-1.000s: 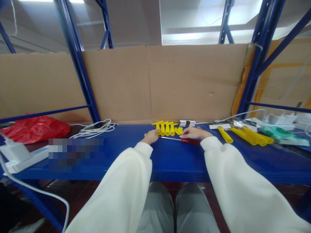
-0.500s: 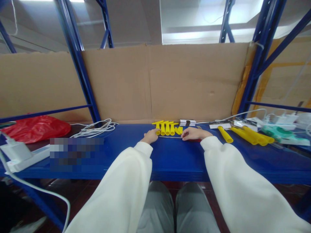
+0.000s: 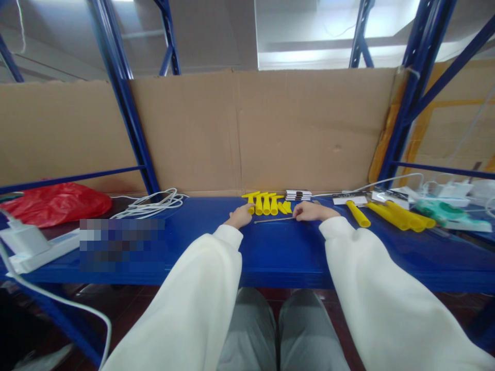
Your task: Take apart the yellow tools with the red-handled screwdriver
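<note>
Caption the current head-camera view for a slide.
Right hand holding a slim metal rod, left hand at a row of yellow T-shaped pieces, over a blue tabletop.

Arms (image 3: 195, 281) reaching forward. Left hand (image 3: 241, 216) near left tip of metal rod (image 3: 274, 220); right hand (image 3: 310, 211), fingers (image 3: 297, 213) curled, on its right end.

The desk (image 3: 286, 252) leaves passage along its front edge; yellow T-shaped pieces (image 3: 266, 207) and cardboard wall (image 3: 309, 129) bar the back.

Bright glare along ceiling (image 3: 309, 59), upper right; floor (image 3: 135, 309) dim; edges stretched; 1 pixelated patch (image 3: 121, 245) left.
</note>
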Motion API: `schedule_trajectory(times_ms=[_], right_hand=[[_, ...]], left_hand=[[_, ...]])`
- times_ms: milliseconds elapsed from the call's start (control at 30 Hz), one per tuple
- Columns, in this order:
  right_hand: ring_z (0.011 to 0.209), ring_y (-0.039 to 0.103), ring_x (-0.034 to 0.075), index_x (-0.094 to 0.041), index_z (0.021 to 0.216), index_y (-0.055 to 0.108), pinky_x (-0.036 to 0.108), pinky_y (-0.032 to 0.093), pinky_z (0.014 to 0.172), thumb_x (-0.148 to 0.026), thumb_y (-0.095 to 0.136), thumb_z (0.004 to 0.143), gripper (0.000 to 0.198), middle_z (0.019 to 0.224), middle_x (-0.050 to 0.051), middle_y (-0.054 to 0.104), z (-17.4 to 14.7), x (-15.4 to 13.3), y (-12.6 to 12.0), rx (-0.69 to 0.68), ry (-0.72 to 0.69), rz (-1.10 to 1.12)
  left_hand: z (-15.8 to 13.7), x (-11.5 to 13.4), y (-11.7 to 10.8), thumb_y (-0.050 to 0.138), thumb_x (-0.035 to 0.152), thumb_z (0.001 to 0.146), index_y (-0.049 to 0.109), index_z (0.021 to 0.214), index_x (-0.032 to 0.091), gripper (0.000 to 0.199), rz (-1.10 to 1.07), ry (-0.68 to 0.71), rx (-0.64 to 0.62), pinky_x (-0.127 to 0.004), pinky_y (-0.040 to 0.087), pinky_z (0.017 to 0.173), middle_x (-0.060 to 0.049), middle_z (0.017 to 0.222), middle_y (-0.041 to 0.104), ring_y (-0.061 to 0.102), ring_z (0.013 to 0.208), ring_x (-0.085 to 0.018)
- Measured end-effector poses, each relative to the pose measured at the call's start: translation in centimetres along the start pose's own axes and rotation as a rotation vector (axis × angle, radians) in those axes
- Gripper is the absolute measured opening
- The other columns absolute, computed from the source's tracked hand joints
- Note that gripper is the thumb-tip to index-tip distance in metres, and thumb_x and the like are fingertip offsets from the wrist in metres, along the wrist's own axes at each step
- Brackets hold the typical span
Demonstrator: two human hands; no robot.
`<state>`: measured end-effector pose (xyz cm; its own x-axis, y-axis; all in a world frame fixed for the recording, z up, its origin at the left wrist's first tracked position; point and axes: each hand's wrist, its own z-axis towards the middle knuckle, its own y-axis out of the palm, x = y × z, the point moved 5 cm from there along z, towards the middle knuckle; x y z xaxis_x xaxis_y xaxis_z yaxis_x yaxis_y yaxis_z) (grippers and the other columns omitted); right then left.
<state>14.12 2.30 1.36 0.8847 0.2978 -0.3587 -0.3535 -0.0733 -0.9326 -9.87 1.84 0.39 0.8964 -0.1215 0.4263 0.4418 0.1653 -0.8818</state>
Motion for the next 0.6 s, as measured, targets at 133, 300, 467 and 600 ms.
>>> schedule_trajectory(times_ms=[133, 300, 467, 600], right_hand=[[0.082, 0.07, 0.019, -0.018, 0.082, 0.078, 0.023, 0.051, 0.072, -0.008, 0.061, 0.066, 0.026, 0.087, 0.002, 0.077, -0.2, 0.2, -0.2, -0.001, 0.047, -0.044], [0.083, 0.069, 0.019, -0.017, 0.083, 0.078, 0.023, 0.05, 0.071, -0.008, 0.059, 0.068, 0.025, 0.087, 0.004, 0.077, -0.7, 0.9, -0.8, 0.015, 0.111, -0.129], [0.08, 0.069, 0.019, -0.015, 0.082, 0.077, 0.023, 0.049, 0.07, -0.008, 0.06, 0.066, 0.025, 0.082, 0.006, 0.075, -1.0, 2.2, -1.2, 0.033, 0.172, -0.177], [0.079, 0.069, 0.02, -0.016, 0.084, 0.077, 0.025, 0.05, 0.074, -0.014, 0.065, 0.067, 0.021, 0.077, 0.006, 0.074, -1.1, 3.0, -1.3, 0.058, 0.204, -0.171]], left_hand=[[-0.1, 0.0, 0.0, 0.047, 0.006, 0.083, 0.056, 0.144, 0.03, 0.066, -0.004, -0.008, -0.02, -0.054, 0.036, 0.114, -0.007, 0.144, 0.06, 0.054, 0.135, -0.032], [-0.1, 0.1, -0.1, 0.047, 0.005, 0.082, 0.055, 0.146, 0.027, 0.068, -0.034, 0.008, 0.005, -0.055, 0.035, 0.114, -0.009, 0.148, 0.057, 0.053, 0.136, -0.032], [0.1, -0.2, 0.0, 0.053, 0.007, 0.079, 0.051, 0.148, 0.027, 0.072, -0.054, 0.0, 0.033, -0.055, 0.037, 0.113, -0.01, 0.146, 0.059, 0.054, 0.135, -0.034], [0.1, -0.2, 0.0, 0.052, 0.006, 0.078, 0.049, 0.15, 0.026, 0.075, -0.045, -0.013, 0.014, -0.056, 0.035, 0.113, -0.012, 0.147, 0.057, 0.053, 0.136, -0.035]])
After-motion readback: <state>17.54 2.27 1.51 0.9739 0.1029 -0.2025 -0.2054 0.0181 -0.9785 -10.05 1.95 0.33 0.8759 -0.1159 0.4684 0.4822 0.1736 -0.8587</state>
